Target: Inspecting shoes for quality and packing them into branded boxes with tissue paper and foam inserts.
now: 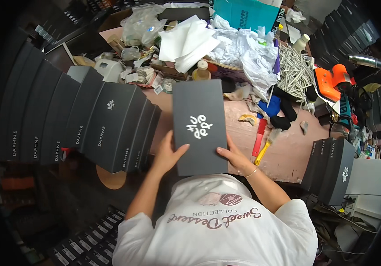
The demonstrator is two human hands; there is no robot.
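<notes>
A closed dark grey shoebox [199, 153] with a white printed mark on its lid is upright between my two hands, close in front of my body. My left hand [171, 153] grips its left side, the thumb lying over the lid. On the right side my right hand [237, 156] does the same, thumb on the lid near the lower edge and a thin bracelet at the wrist. Most of the fingers of both hands are hidden behind the box.
Stacked dark shoeboxes [110, 119] line the left, with more boxes [332, 164] at the right. On the pink table [288, 155] lie a red comb-like tool [259, 137] and a yellow-handled brush [263, 150]. White paper [186, 40], white sticks [294, 68] and an orange tape dispenser [330, 82] crowd the back.
</notes>
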